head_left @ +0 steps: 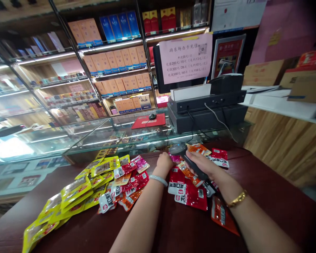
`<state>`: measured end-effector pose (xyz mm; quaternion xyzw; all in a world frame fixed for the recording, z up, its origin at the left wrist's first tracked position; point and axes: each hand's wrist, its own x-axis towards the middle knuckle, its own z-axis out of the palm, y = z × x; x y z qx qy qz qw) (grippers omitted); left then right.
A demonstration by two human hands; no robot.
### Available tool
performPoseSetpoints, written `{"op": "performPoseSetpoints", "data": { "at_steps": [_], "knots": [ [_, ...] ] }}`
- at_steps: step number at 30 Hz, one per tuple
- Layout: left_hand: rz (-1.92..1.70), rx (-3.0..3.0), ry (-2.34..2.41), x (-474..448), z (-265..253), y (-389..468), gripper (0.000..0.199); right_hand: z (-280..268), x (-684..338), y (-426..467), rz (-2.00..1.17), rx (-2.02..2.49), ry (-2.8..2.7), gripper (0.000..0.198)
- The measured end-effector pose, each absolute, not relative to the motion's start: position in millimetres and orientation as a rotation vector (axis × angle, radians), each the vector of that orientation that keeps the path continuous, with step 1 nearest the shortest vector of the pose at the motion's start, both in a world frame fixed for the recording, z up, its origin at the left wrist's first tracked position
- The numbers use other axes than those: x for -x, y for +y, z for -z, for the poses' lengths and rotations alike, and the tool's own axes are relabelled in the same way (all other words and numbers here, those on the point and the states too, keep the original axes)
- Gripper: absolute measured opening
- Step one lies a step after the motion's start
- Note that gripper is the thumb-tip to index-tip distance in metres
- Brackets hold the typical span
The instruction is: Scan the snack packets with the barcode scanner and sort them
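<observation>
In my right hand (204, 163) is a dark handheld barcode scanner (192, 163), its head pointing left and away from me. My left hand (164, 163), with a pale bangle at the wrist, is closed beside a pink snack packet (175, 158) under the scanner head; its fingertips are hidden. Red and white snack packets (191, 196) and orange ones lie beneath and around my right hand. Left of my left forearm is a loose pile of red, orange and pink packets (137, 181), next to a spread-out row of yellow packets (76, 189).
The packets lie on a dark red tabletop (171, 235). Behind it runs a glass display counter (116, 140) with a mouse (152, 116) on a red pad. A monitor with a pink paper sign (185, 59) and black till equipment (208, 112) stand at the back. Cardboard boxes (265, 72) sit to the right.
</observation>
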<state>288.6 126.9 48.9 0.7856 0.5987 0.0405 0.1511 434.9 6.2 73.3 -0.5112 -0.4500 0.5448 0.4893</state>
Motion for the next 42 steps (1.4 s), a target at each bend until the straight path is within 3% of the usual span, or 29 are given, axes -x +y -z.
{"op": "performPoseSetpoints", "data": {
  "at_steps": [3,9,15,19,23,24,30,34,42],
  "knots": [
    [-0.064,-2.246,1.678,-289.3,-43.0,138.2,0.074,-73.0,-435.1,6.9,-1.309,1.237,-1.079,0.059],
    [0.045,-2.271,1.554,-283.6,-34.7,150.8,0.037,-72.6,-434.7,8.5,-1.282,1.246,-1.100,0.059],
    [-0.391,-2.202,1.632,-258.9,-24.4,131.3,0.047,-70.8,-429.3,6.0,-1.280,1.275,-1.129,0.062],
    [-0.469,-2.140,1.593,-245.0,-25.3,120.3,0.052,-76.8,-424.8,2.1,-1.340,1.241,-1.147,0.063],
    [-0.477,-1.972,1.444,-219.0,-34.6,117.5,0.017,-94.3,-416.2,-16.9,-1.336,1.241,-1.077,0.059],
    [-0.543,-1.890,1.395,-209.2,-36.7,116.7,0.016,-97.9,-411.4,-26.0,-1.320,1.247,-1.051,0.058],
    [-1.110,-1.462,1.083,-146.9,-46.3,102.5,0.034,-87.1,-345.1,-90.8,-1.234,1.250,-0.920,0.056],
    [-1.169,-1.345,1.050,-123.2,-46.6,93.6,0.041,-65.4,-293.2,-101.0,-1.217,1.257,-0.889,0.056],
    [-1.188,-1.281,1.058,-116.4,-38.0,84.5,0.035,-55.6,-267.3,-87.2,-1.229,1.278,-0.921,0.054]
  ]
}}
